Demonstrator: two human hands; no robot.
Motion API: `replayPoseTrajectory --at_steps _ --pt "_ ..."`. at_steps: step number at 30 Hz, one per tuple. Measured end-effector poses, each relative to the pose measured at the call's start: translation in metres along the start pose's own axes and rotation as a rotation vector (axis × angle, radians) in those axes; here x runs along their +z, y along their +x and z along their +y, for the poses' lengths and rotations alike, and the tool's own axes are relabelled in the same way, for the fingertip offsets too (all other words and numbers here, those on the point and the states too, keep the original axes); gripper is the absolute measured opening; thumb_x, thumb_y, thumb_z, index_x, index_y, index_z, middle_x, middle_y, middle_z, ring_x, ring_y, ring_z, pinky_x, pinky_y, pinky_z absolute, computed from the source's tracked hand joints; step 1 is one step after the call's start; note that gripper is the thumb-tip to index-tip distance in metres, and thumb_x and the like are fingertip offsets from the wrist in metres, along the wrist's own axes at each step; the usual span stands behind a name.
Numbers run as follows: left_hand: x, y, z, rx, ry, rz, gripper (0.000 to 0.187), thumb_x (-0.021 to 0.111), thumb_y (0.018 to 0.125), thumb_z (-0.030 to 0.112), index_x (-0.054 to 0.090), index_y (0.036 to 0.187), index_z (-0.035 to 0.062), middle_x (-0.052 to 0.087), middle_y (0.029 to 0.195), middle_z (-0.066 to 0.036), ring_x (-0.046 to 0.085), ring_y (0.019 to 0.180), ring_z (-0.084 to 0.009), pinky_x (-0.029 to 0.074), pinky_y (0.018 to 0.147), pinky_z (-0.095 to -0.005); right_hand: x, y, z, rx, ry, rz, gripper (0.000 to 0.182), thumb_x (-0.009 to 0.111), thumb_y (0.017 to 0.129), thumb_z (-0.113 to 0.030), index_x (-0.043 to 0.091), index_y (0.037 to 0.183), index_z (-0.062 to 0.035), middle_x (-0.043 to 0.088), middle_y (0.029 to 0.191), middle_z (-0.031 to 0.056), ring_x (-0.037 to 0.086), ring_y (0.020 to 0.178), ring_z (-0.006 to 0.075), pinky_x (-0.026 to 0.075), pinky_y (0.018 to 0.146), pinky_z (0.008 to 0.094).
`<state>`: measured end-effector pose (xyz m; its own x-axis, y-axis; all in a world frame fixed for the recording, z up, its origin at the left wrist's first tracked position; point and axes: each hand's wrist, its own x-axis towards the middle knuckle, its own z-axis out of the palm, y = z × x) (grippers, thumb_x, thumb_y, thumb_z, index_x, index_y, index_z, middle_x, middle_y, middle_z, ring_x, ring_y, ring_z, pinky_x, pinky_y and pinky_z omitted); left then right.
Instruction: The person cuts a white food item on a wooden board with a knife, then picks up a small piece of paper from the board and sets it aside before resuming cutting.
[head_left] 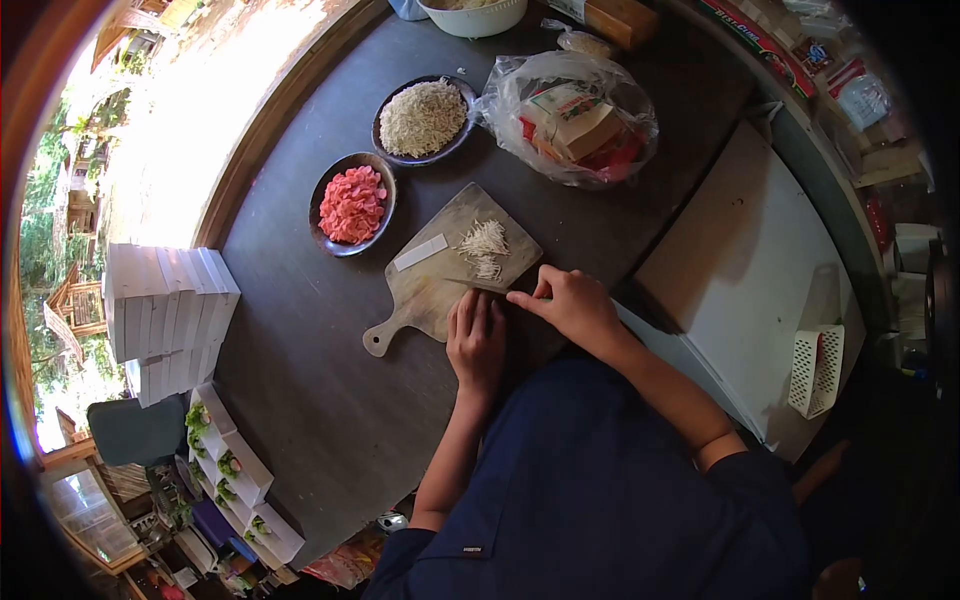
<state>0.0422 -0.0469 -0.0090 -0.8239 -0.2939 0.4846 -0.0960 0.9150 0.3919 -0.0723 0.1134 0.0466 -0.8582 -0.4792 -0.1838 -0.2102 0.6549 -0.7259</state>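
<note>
A paddle-shaped wooden cutting board point(415, 295) lies on the dark table in front of me. My right hand point(572, 305) grips a knife point(478, 285), its blade lying across the board's near side. Close against the blade, the curled fingers of my left hand point(477, 340) press down on the board's near edge; whatever they hold is hidden. Beyond the blade sits a small pile of thin pale shreds point(484, 240). A flat white rectangular piece point(421, 252) rests to their left on the board.
Behind the board stand a bowl of pink slices point(352, 205) and a bowl of pale shreds point(422, 118). A clear plastic bag point(570, 120) with packages is at the back right. White boxes point(170, 310) are stacked left, near open trays with greens point(235, 465). A white basket point(815, 370) is right.
</note>
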Motion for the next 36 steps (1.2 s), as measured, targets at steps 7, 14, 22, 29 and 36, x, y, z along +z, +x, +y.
replayPoseTrajectory --at_steps 7,14,22,29,36 --pt "0.000 0.002 0.002 0.004 0.003 0.011 0.028 0.080 0.091 0.004 0.076 0.118 -0.0011 0.072 0.124 -0.013 0.072 0.113 -0.0332 0.060 0.098 -0.0424 -0.004 -0.002 -0.004 0.022 -0.047 -0.043 0.056 0.081 0.091 -0.062 0.069 0.081 -0.0076 0.077 0.077 0.0132 0.078 0.077 0.0386 0.061 0.072 0.0486" --pt "0.001 0.002 0.001 0.003 -0.010 0.012 0.028 0.080 0.090 0.003 0.076 0.117 -0.0022 0.072 0.124 -0.014 0.072 0.113 -0.0330 0.060 0.098 -0.0424 -0.003 -0.004 -0.004 -0.020 -0.071 -0.041 0.054 0.077 0.095 -0.060 0.070 0.084 -0.0072 0.076 0.074 0.0156 0.079 0.078 0.0376 0.063 0.072 0.0490" --pt "-0.001 0.001 0.002 -0.018 0.009 -0.001 0.031 0.080 0.090 0.004 0.076 0.120 -0.0016 0.072 0.126 -0.014 0.071 0.115 -0.0339 0.059 0.099 -0.0430 0.020 0.009 0.000 0.019 0.090 -0.007 0.057 0.083 0.090 -0.060 0.068 0.080 -0.0056 0.076 0.075 0.0128 0.078 0.077 0.0376 0.060 0.069 0.0460" --pt "0.000 0.000 0.002 -0.041 -0.023 -0.013 0.030 0.079 0.092 0.006 0.075 0.121 0.0003 0.072 0.128 -0.013 0.070 0.117 -0.0331 0.059 0.098 -0.0426 0.006 0.002 0.002 -0.001 0.046 0.000 0.058 0.082 0.091 -0.062 0.069 0.081 -0.0058 0.077 0.076 0.0135 0.078 0.077 0.0379 0.060 0.070 0.0469" --pt "-0.002 0.001 0.004 -0.036 -0.014 -0.016 0.030 0.079 0.091 0.006 0.075 0.121 0.0003 0.071 0.128 -0.013 0.070 0.117 -0.0329 0.059 0.098 -0.0426 0.004 0.001 0.000 -0.007 -0.042 -0.022 0.057 0.080 0.092 -0.063 0.070 0.082 -0.0078 0.078 0.078 0.0137 0.078 0.079 0.0388 0.061 0.073 0.0488"
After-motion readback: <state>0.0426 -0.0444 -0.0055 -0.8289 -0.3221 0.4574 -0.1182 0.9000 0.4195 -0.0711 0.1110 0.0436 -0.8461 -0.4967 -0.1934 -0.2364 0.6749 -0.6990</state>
